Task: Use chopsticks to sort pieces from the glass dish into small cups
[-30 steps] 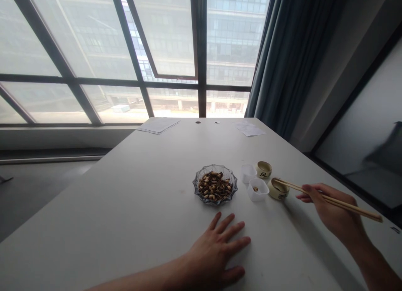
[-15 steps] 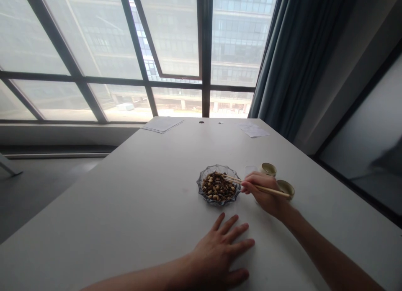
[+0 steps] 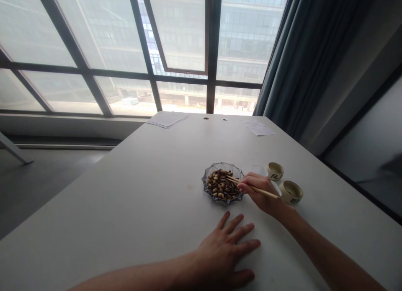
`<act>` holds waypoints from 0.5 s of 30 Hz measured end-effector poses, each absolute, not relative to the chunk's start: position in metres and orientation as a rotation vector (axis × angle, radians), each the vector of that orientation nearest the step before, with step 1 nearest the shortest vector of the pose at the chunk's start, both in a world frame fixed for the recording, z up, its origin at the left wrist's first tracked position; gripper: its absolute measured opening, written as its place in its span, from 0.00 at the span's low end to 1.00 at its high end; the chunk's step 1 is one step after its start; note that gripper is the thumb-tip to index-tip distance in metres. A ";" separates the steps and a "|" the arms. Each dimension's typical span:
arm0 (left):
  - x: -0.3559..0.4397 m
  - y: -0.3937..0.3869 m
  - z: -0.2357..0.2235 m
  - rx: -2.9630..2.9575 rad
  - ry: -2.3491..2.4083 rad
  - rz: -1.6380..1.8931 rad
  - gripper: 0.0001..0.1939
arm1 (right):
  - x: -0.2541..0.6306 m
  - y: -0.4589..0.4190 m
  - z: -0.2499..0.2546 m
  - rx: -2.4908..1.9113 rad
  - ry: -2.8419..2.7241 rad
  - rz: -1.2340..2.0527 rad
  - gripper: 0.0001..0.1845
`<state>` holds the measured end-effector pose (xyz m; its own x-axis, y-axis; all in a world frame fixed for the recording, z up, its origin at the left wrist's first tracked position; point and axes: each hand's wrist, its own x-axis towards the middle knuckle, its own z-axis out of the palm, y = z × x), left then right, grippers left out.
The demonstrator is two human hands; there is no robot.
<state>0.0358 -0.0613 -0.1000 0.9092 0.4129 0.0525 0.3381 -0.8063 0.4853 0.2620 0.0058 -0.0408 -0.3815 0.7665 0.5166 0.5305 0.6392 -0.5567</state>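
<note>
A scalloped glass bowl (image 3: 223,201) on the white table holds a mix of pale nuts (image 3: 215,186) that look like pistachios and dark, slender seeds (image 3: 231,190). My right hand (image 3: 262,192) grips a pair of wooden chopsticks (image 3: 264,192) at the bowl's right rim. Their tips reach down into the mix; whether a piece is pinched between them I cannot tell. Flat on the table just in front of the bowl, my left hand (image 3: 224,249) rests with its fingers spread, holding nothing.
Two cream ceramic cups (image 3: 292,193) with dark markings stand right of my right hand. Beside them are clear plastic containers (image 3: 258,170), partly behind the hand. Papers (image 3: 167,119) lie at the table's (image 3: 141,182) far left, and more sheets (image 3: 260,128) at the far right.
The chopstick tips have dipped lower into the mix, and my right hand has moved slightly left relative to the cups. The whole view has shifted a little. My left hand stays flat.
</note>
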 end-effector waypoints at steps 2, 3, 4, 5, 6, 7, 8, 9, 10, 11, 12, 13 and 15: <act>0.036 -0.061 -0.099 2.588 0.541 0.213 0.34 | 0.261 0.006 -0.042 -1.016 -2.078 0.378 0.16; 0.035 -0.061 -0.099 2.587 0.540 0.213 0.34 | 0.260 0.006 -0.043 -1.018 -2.075 0.375 0.17; 0.035 -0.061 -0.099 2.587 0.543 0.214 0.34 | 0.259 0.006 -0.043 -1.021 -2.071 0.375 0.17; 0.035 -0.061 -0.099 2.586 0.543 0.212 0.33 | 0.259 0.005 -0.042 -1.022 -2.065 0.379 0.18; 0.035 -0.060 -0.098 2.586 0.543 0.210 0.33 | 0.259 0.005 -0.042 -1.022 -2.055 0.385 0.19; 0.036 -0.060 -0.098 2.585 0.542 0.209 0.34 | 0.258 0.003 -0.041 -1.022 -2.046 0.393 0.19; 0.036 -0.060 -0.098 2.586 0.541 0.207 0.34 | 0.259 0.002 -0.039 -1.021 -2.037 0.400 0.19; 0.036 -0.060 -0.098 2.587 0.541 0.206 0.34 | 0.259 0.000 -0.037 -1.018 -2.028 0.404 0.19; 0.036 -0.061 -0.098 2.591 0.543 0.207 0.34 | 0.261 -0.002 -0.035 -1.013 -2.018 0.401 0.19; 0.036 -0.061 -0.099 2.597 0.544 0.206 0.34 | 0.263 -0.005 -0.033 -1.006 -2.009 0.392 0.18; 0.036 -0.061 -0.099 2.605 0.546 0.206 0.34 | 0.265 -0.008 -0.031 -1.001 -2.001 0.380 0.18; 0.036 -0.061 -0.099 2.615 0.547 0.206 0.34 | 0.268 -0.010 -0.029 -0.998 -1.994 0.364 0.17; 0.036 -0.061 -0.099 2.633 0.550 0.203 0.34 | 0.276 -0.016 -0.024 -1.010 -1.981 0.316 0.15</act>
<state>0.0358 -0.0614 -0.0992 0.9102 0.4109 0.0521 0.3464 -0.8241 0.4482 0.2756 -0.0161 -0.0244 -0.2965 0.7543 0.5858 0.5349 0.6393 -0.5525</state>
